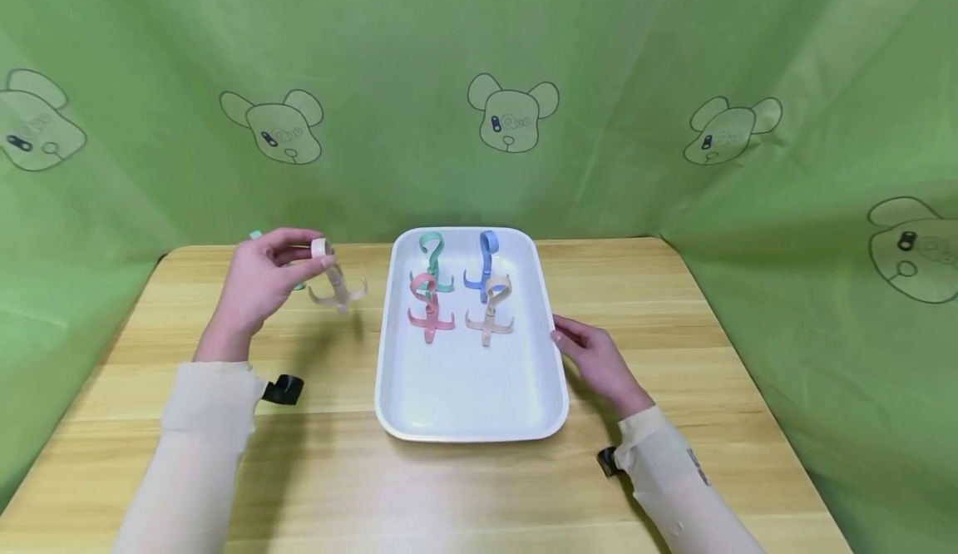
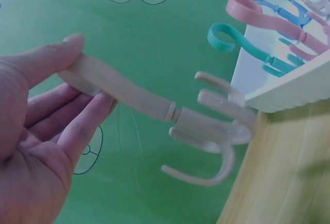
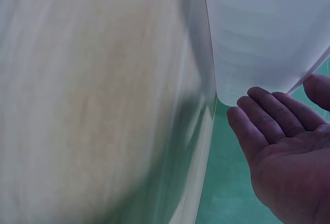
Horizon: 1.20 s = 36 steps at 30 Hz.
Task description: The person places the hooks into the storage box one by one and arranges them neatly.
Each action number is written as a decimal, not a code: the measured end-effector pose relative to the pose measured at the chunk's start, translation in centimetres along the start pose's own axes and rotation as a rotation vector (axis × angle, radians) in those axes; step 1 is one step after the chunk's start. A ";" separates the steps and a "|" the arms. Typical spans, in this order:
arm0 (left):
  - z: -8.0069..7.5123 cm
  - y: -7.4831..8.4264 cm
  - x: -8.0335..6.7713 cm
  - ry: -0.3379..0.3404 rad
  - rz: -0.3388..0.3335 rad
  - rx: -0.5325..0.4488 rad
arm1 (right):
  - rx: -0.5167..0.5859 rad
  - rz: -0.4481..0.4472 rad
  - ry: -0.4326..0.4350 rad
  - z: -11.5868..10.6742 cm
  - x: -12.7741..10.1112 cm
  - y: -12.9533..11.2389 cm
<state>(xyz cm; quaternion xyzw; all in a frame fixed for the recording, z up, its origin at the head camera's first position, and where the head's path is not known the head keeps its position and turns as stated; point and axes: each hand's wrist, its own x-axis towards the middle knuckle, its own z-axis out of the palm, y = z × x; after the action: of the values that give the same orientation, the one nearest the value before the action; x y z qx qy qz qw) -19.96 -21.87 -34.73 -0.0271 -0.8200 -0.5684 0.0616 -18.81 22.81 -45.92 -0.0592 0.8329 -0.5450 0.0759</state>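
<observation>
My left hand pinches a pale pinkish-beige rotating hook hanger by its curved top, between thumb and fingers. The hanger's several prongs point down, left of the white tray. At the tray's right side is my right hand, its thumb at the rim and its fingers, nearly straight, against the outer wall. In the tray stand a green hanger, a blue hanger, a pink hanger and a beige hanger, in two rows toward the far end.
Behind my left hand, bits of another green hanger show, mostly hidden. The wooden table lies under everything, with green curtains printed with bear heads at its back and sides. A black strap end sticks out from my left sleeve.
</observation>
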 end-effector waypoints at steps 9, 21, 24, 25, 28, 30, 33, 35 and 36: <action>0.3 0.8 -0.9 -0.080 0.069 -0.006 | 0.005 0.005 0.003 0.0 0.0 0.1; 1.7 1.5 -1.4 -0.180 0.148 -0.105 | -0.020 -0.008 0.012 0.0 0.3 0.6; 2.1 1.5 -1.4 -0.203 0.147 -0.099 | -0.023 -0.009 0.016 0.1 0.3 0.6; 2.3 1.5 -1.4 -0.210 0.147 -0.099 | -0.026 -0.013 0.016 0.1 0.3 0.6; 2.6 1.5 -1.4 -0.236 0.150 -0.096 | -0.021 -0.010 0.020 0.2 0.3 0.7; 2.9 1.5 -1.5 -0.254 0.151 -0.092 | -0.017 -0.008 0.016 0.2 0.3 0.8; 3.6 1.6 -1.7 -0.274 0.143 -0.091 | -0.014 -0.015 0.016 0.3 0.2 0.6; 4.1 1.5 -1.7 -0.290 0.136 -0.101 | -0.017 -0.011 0.015 0.3 -0.1 -0.2; 4.4 1.5 -1.8 -0.296 0.133 -0.105 | -0.019 -0.009 0.016 0.4 -0.3 -0.8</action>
<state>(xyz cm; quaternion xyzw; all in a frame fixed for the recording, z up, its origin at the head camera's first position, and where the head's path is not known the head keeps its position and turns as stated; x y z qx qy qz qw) -18.36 -17.20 -35.11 -0.1676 -0.7859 -0.5948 -0.0238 -18.42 22.23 -45.29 -0.0594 0.8384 -0.5377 0.0664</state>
